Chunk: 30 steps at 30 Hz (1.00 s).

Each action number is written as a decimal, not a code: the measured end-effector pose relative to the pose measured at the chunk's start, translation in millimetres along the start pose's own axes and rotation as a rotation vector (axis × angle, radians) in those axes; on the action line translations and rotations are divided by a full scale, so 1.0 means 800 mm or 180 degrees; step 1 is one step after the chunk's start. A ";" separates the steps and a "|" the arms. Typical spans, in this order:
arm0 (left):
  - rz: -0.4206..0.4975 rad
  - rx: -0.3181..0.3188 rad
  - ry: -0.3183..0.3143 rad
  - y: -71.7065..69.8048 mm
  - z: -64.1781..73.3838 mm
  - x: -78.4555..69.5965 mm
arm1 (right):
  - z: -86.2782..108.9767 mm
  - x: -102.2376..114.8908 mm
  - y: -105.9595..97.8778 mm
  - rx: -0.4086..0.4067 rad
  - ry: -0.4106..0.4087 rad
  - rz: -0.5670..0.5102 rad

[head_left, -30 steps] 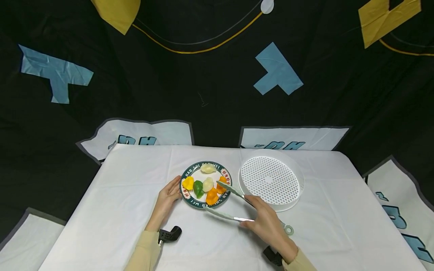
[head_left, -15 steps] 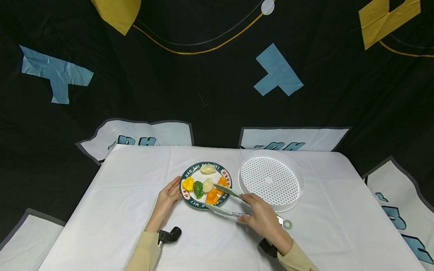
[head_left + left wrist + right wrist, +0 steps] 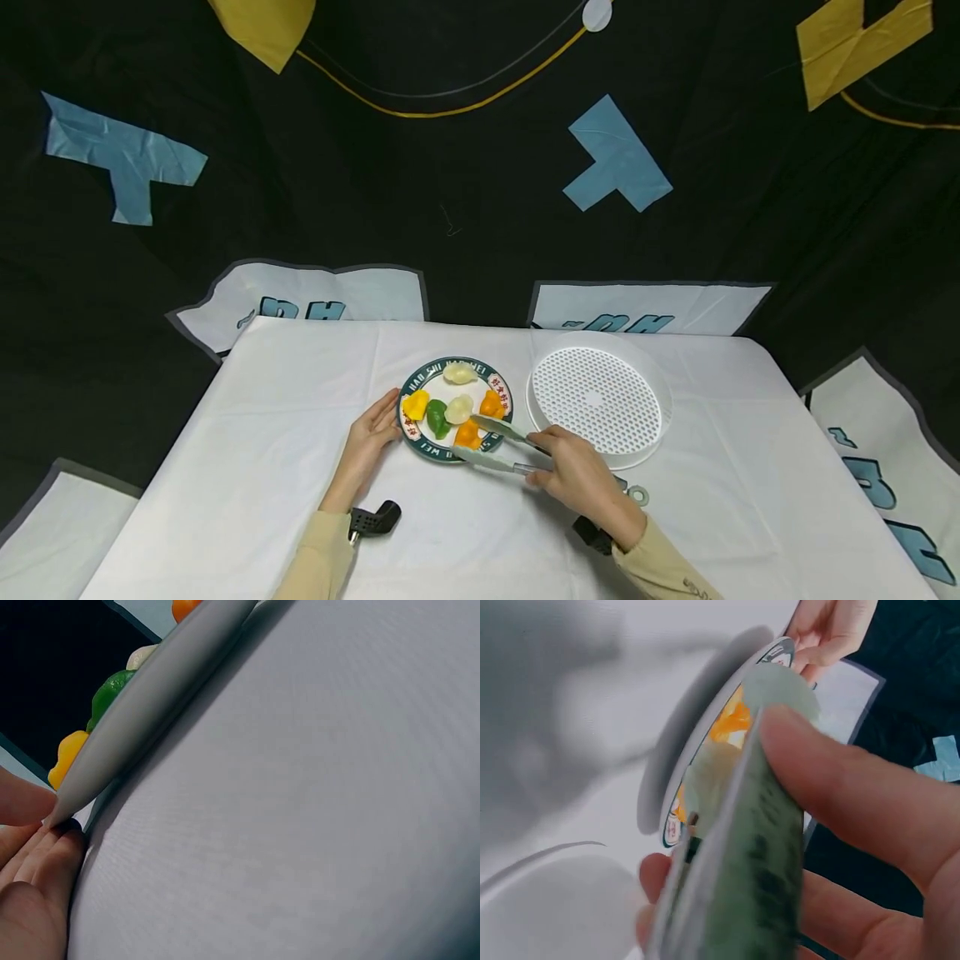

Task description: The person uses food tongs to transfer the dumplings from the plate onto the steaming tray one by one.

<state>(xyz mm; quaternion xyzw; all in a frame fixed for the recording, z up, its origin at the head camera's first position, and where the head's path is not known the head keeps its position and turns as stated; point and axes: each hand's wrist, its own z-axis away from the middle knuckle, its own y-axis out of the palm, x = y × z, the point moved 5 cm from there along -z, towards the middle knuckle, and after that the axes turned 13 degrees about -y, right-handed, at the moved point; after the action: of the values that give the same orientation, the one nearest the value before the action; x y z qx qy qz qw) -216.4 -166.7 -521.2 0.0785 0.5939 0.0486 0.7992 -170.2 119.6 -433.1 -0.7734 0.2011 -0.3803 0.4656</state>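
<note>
On the left, my left hand (image 3: pixel 372 435) holds the rim of a green-bordered plate (image 3: pixel 411 383), thumb above and fingers below, as the left wrist view shows. Several glossy, dumpling-like pieces lie on the plate: yellow (image 3: pixel 416 406), green (image 3: pixel 438 419), two whitish and two orange. My right hand (image 3: pixel 581 477) grips pale green tongs (image 3: pixel 501 427), thumb on one arm and fingers on the other. Their tips stand apart over the plate's near right side, on either side of the front orange piece (image 3: pixel 467 434). The plate looks tilted in the left wrist view.
A round white perforated steamer tray (image 3: pixel 597 398) sits just right of the plate, close beyond the right hand. Both stand on a white-covered table (image 3: pixel 315 358). A dark cloth (image 3: pixel 480 233) with taped shapes hangs behind.
The tongs have shifted slightly left and toward me, their upper tip moving off the right orange piece to the front one; the tips have come closer together. The left hand stays put.
</note>
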 end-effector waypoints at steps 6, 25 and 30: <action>0.0116 0.0040 -0.0038 0.002 -0.001 -0.001 | 0.004 -0.006 0.001 -0.0248 -0.0048 -0.0126; 0.0136 0.0015 -0.0068 -0.001 0.000 0.001 | 0.010 -0.007 -0.017 -0.0631 -0.0246 -0.0156; 0.0114 -0.0003 -0.0042 -0.001 0.000 0.001 | 0.008 -0.010 -0.024 -0.0690 -0.0330 -0.0169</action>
<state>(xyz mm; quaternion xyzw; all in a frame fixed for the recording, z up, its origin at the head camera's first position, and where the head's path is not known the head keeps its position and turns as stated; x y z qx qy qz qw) -216.1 -167.4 -522.4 0.0891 0.5871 0.0627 0.8022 -171.2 138.0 -421.6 -0.8428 0.1961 -0.3281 0.3788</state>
